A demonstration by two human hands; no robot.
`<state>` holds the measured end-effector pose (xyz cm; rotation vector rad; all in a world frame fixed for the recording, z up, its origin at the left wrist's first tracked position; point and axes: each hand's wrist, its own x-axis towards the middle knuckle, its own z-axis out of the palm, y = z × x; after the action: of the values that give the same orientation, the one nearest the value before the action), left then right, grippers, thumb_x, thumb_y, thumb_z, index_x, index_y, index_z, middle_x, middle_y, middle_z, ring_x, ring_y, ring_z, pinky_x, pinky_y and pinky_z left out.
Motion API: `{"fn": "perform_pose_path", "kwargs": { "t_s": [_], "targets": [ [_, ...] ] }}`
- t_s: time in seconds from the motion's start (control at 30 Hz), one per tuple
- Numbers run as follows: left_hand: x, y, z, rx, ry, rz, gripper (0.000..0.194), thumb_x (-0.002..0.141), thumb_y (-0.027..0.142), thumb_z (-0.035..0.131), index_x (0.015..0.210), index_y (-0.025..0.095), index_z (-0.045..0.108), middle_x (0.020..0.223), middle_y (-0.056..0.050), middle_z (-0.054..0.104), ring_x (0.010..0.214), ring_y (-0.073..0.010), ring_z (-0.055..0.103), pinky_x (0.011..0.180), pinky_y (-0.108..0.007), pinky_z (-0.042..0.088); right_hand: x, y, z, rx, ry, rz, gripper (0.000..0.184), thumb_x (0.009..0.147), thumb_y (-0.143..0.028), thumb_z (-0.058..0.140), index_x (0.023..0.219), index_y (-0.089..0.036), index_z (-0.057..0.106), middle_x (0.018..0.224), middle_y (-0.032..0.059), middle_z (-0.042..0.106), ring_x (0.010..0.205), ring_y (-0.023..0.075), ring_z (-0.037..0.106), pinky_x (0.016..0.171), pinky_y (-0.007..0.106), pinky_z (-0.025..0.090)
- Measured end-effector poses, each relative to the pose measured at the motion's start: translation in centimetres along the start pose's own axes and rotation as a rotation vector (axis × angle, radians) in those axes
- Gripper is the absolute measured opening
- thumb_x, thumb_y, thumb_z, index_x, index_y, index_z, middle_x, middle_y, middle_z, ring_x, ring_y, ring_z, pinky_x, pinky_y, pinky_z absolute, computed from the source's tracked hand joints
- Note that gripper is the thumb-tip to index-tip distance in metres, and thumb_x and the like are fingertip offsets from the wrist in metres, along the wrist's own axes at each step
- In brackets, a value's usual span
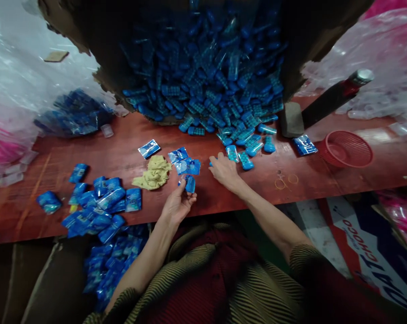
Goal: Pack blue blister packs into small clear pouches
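My left hand [179, 203] is closed with a small blue printed packet [190, 184] pinched between thumb and fingers, just above the table's front edge. To its right, my right hand [224, 171] reaches palm down over the table, fingers curled on a small blue piece [211, 164] that is mostly hidden. Flat blue printed cards [188, 166] lie overlapping beyond my left hand. Close to my right fingers lie blue capsule-shaped items in clear sleeves [245, 160], at the front of a large heap [206, 96]. A crumpled yellow cloth [152, 173] rests left of the cards.
Filled blue packets [98, 204] are piled at the left, with more below the table edge. A torn cardboard box [292, 54] surrounds the heap. At the right stand a stone block [292, 119], a dark cylinder with a metal end [334, 101] and a red basket [346, 149]. Rubber bands [280, 183] lie nearby.
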<state>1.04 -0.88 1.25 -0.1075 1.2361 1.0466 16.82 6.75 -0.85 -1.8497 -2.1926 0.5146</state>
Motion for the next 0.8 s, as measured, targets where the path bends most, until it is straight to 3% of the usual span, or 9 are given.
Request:
{"fn": "perform_pose_path", "kwargs": {
  "t_s": [0.1,0.27,0.37,0.5,0.8],
  "targets": [
    [0.1,-0.3,-0.2,-0.013,0.006,-0.004,0.023,0.089,0.027,0.047,0.07,0.016,0.057,0.04,0.002,0.045,0.039,-0.011,0.051,0.036,-0.016,0.042,-0.4,0.7,-0.5,0.177,0.026,-0.019,0.022,0.079,-0.023,0.057,0.101,-0.018,0.057,0.093,0.0076,0.055,0.079,0.0199,0.057,0.069,0.034,0.047],
    [0.6,-0.5,0.0,-0.023,0.005,0.007,0.025,0.09,0.029,0.044,0.072,0.016,0.056,0.041,0.002,0.046,0.041,-0.0105,0.053,0.038,-0.016,0.043,-2.3,1.1,-1.2,1.213,-0.157,0.191,0.034,0.073,-0.03,0.057,0.105,-0.021,0.049,0.075,-0.0028,0.053,0.058,0.0111,0.056,0.049,0.027,0.053],
    [1.0,-0.7,0.2,-0.004,0.019,0.036,0.025,0.089,0.03,0.046,0.072,0.015,0.055,0.041,0.003,0.046,0.04,-0.0109,0.053,0.038,-0.017,0.044,-4.0,0.3,-1.0,1.51,-0.185,0.255,0.038,0.067,-0.03,0.065,0.1,-0.021,0.049,0.075,-0.0043,0.054,0.056,0.0093,0.056,0.046,0.025,0.055],
    [1.1,-1.0,0.2,0.035,-0.015,0.105,0.023,0.084,0.033,0.055,0.07,0.015,0.055,0.041,0.003,0.047,0.04,-0.0114,0.053,0.038,-0.018,0.045,-5.2,-0.7,-0.6,1.588,-0.152,0.215,0.039,0.067,-0.029,0.068,0.1,-0.022,0.049,0.077,-0.0048,0.055,0.059,0.0087,0.059,0.048,0.024,0.056],
    [1.1,-1.7,-0.6,0.045,-0.112,0.258,0.034,0.066,0.042,0.073,0.064,0.014,0.054,0.045,0.003,0.053,0.047,-0.0119,0.058,0.046,-0.021,0.049,-6.1,-1.0,-0.3,1.439,-0.052,0.156,0.038,0.069,-0.03,0.067,0.101,-0.022,0.048,0.086,-0.0032,0.056,0.065,0.0089,0.062,0.051,0.021,0.057]
  ]
}}
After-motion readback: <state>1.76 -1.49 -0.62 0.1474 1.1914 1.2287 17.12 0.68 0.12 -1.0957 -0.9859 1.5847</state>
